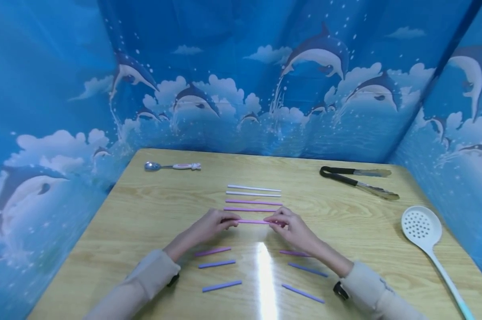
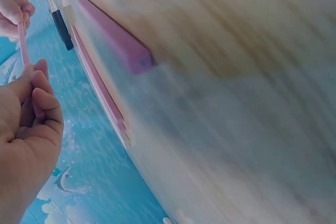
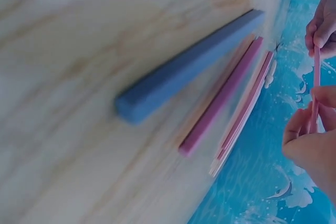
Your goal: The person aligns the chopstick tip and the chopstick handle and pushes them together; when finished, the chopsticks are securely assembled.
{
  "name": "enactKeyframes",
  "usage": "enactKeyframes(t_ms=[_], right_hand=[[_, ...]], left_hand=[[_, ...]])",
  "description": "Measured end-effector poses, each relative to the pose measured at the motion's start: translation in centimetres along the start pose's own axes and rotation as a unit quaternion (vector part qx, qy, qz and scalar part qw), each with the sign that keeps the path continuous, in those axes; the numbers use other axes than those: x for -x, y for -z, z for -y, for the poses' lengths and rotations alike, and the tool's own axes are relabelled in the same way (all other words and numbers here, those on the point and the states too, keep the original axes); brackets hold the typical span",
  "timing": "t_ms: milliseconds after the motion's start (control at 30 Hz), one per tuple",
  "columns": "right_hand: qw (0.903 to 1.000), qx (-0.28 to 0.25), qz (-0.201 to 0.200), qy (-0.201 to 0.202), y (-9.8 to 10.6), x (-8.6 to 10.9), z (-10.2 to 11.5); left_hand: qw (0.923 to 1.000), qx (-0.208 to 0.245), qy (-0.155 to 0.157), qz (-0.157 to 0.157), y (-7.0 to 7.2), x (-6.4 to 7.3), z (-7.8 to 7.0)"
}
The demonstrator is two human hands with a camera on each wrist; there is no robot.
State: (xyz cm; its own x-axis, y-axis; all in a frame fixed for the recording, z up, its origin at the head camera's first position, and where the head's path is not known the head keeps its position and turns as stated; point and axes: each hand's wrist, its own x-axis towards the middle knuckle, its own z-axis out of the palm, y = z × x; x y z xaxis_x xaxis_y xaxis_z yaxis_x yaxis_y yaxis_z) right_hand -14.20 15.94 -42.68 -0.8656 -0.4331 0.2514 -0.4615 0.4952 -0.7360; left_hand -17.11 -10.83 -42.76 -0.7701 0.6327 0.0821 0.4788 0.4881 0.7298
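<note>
A slim pink stick (image 1: 253, 222) is held crosswise between both hands, level and just in front of a row of sticks. My left hand (image 1: 217, 220) pinches its left end between thumb and fingers. At the right end, my right hand (image 1: 292, 226) does the same. Both wrist views show the stick (image 3: 316, 66) raised off the table. Beyond the hands lie two pink sticks (image 1: 253, 202) and two white sticks (image 1: 253, 194), roughly parallel. Nearer me, a purple stick (image 1: 213, 252) and two blue sticks (image 1: 222, 286) slant on the left; similar blue sticks (image 1: 303, 294) and a purple one (image 1: 290, 253) lie right.
On the wooden table (image 1: 145, 249), a metal scoop with a pale handle (image 1: 173, 166) lies at the back left. Black-handled tongs (image 1: 356, 180) rest at the back right. A white slotted skimmer (image 1: 424, 238) lies along the right edge. Dolphin-print curtains (image 1: 233, 133) hang behind.
</note>
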Motion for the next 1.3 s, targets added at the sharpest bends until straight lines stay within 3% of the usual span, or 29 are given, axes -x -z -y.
enactKeyframes(t_ms=[200,500,767,1067,1300], right_hand=[[0.9996,0.027,0.000,-0.005,0.4,-0.4,-1.0],[0.9985,0.045,0.009,-0.032,0.7,-1.2,-2.4],[0.9947,0.067,0.023,-0.074,0.4,-2.1,-3.4],[0.9950,0.049,0.042,-0.075,0.0,-2.5,-4.0],[0.9962,0.064,0.027,-0.053,-0.3,-2.6,-4.7]], left_hand=[[0.9998,-0.009,-0.006,-0.014,-0.1,-0.1,0.8],[0.9983,-0.008,0.042,-0.041,0.2,-0.3,1.2],[0.9977,-0.019,0.047,-0.046,-0.1,-0.9,2.4],[0.9979,-0.032,0.034,-0.045,-0.4,-1.4,3.3],[0.9974,-0.047,0.032,-0.043,-0.6,-1.8,3.5]])
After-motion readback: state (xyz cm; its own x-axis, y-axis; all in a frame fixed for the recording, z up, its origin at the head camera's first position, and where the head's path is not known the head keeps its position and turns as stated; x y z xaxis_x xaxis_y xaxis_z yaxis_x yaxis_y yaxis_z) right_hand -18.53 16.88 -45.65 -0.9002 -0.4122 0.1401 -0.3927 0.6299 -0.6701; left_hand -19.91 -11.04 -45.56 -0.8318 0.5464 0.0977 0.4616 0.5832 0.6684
